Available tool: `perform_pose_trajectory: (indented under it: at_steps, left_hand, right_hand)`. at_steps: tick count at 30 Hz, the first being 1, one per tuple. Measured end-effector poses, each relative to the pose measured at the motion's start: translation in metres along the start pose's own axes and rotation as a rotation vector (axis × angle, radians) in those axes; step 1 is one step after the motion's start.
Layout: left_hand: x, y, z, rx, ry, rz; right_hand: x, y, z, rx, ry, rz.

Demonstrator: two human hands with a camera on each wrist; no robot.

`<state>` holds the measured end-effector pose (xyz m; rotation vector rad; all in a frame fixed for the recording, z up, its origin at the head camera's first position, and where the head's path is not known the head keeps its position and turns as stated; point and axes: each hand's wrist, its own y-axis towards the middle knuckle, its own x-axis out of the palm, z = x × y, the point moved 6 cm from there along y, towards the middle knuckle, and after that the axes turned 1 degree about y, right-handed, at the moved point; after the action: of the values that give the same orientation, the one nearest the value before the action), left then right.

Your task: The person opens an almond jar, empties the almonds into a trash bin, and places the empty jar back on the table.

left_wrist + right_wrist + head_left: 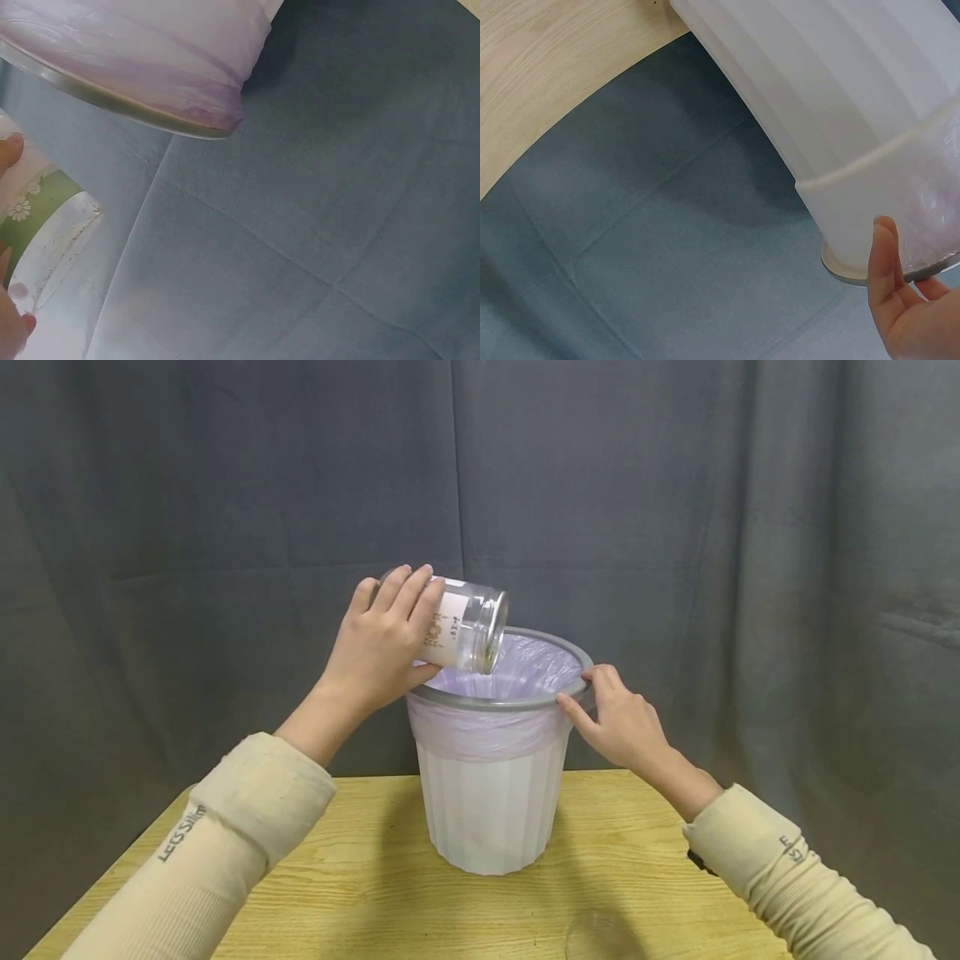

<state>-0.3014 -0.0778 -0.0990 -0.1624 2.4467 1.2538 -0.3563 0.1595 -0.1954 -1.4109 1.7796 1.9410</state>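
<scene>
A clear jar (480, 625) with a white label is tipped onto its side above the trash can (491, 810). My left hand (386, 639) grips it around the body, and its uncovered mouth points right over the can's opening. In the left wrist view the jar (45, 217) shows a green band with white flowers and small bits inside near its base. A thin purple bag (540, 664) lines the white can and folds over its grey rim. My right hand (622, 714) holds that rim at the right side, fingers and thumb on either side of it.
The can stands on a wooden table (322, 877). A round transparent lid (603, 937) lies near the front edge, partly cut off by the frame. A dark grey curtain (262, 527) hangs behind the table.
</scene>
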Motion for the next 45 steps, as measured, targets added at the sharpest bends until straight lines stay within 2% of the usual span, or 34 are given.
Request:
perform_pose_trajectory:
  at_steps: [5, 12, 19, 26, 31, 45]
  left_hand:
    - [0.001, -0.002, -0.002, -0.036, -0.022, 0.000]
    - [-0.002, -0.004, -0.006, -0.102, -0.094, 0.044]
    - [-0.002, -0.006, -0.008, -0.140, -0.143, 0.055]
    - [-0.005, -0.009, -0.011, -0.223, -0.239, 0.078]
    - [-0.007, -0.010, -0.012, -0.268, -0.269, 0.094]
    - [-0.005, -0.016, -0.015, -0.462, -0.452, 0.061]
  right_hand:
    - [0.000, 0.000, 0.000, 0.007, 0.002, -0.003]
    - [0.001, 0.000, 0.000, 0.007, 0.004, -0.002]
    - [0.001, 0.000, 0.001, 0.009, -0.002, -0.007]
    - [0.002, -0.001, 0.000, 0.005, 0.002, -0.009]
    - [0.002, -0.001, 0.001, 0.013, -0.005, -0.013]
    - [0.002, -0.001, 0.001, 0.012, -0.011, -0.010]
